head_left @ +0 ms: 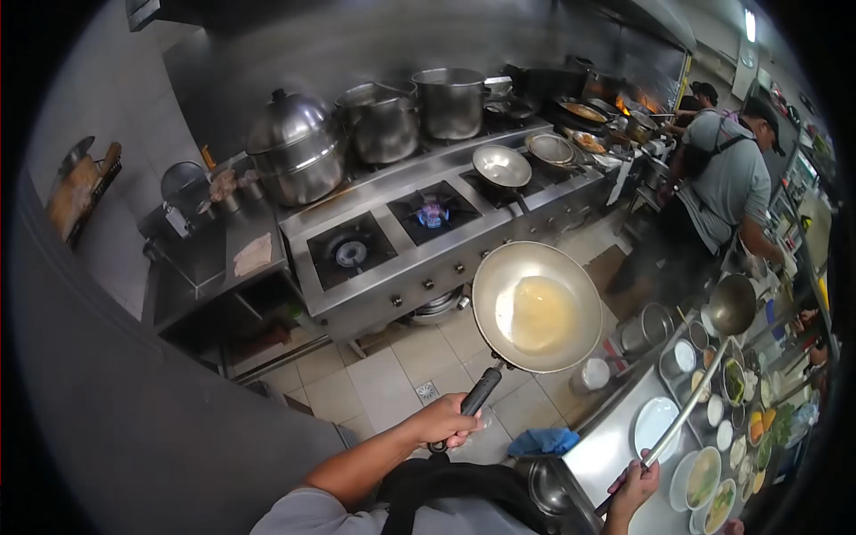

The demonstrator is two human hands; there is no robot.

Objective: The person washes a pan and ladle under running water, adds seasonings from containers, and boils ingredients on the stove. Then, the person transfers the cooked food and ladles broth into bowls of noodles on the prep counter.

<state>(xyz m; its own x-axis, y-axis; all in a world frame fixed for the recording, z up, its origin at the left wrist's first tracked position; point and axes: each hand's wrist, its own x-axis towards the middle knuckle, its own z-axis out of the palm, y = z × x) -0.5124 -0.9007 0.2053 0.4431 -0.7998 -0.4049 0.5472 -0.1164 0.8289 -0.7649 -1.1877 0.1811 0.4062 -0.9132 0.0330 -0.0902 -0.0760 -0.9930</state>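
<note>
My left hand (448, 421) is wrapped round the black handle of a frying pan (581, 287), which hangs over the tiled floor in front of me. A shallow pool of yellowish liquid (546, 314) lies in the pan. At the lower right, my right hand (635, 486) grips the long handle of a ladle (733, 305). The ladle's bowl is raised above the counter of ingredients. Below its handle stands a white plate (655, 424), and close to my right hand are two bowls of soup-like food, one (703, 477) behind the other (720, 506).
A stove (415, 254) runs along the wall with one lit burner (433, 214), another pan (502, 166) and several large pots (383, 125). A co-worker (727, 174) stands at the far right. A blue cloth (544, 441) lies by the counter (588, 464).
</note>
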